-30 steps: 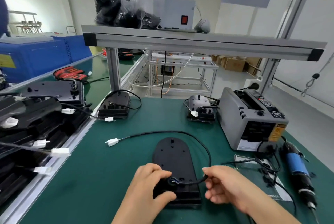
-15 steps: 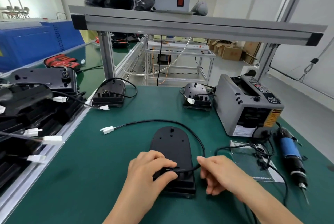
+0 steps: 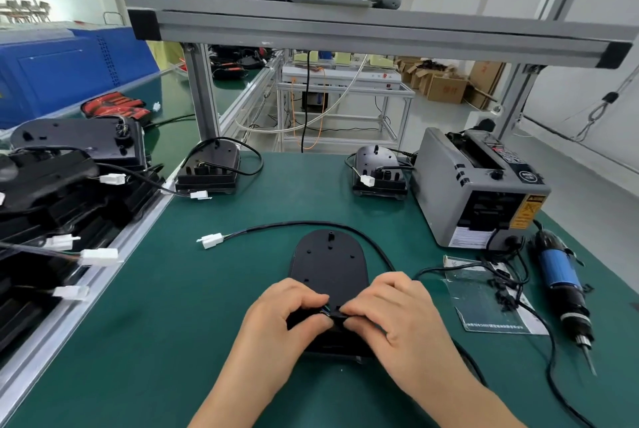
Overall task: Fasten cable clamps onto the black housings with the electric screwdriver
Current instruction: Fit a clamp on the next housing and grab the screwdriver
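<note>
At 6 o'clock on the desk (image 3: 173,289), left hand (image 3: 287,320) and right hand (image 3: 390,317) both pinched the cable (image 3: 311,223) at the near end of the black housing (image 3: 330,265). Risk: freeing a hand for the electric screwdriver (image 3: 560,282), at 3 o'clock, might let the cable spring out.

Black housing (image 3: 328,261), green mat (image 3: 173,324), blue-banded screwdriver (image 3: 560,272), white connector (image 3: 211,240)
</note>
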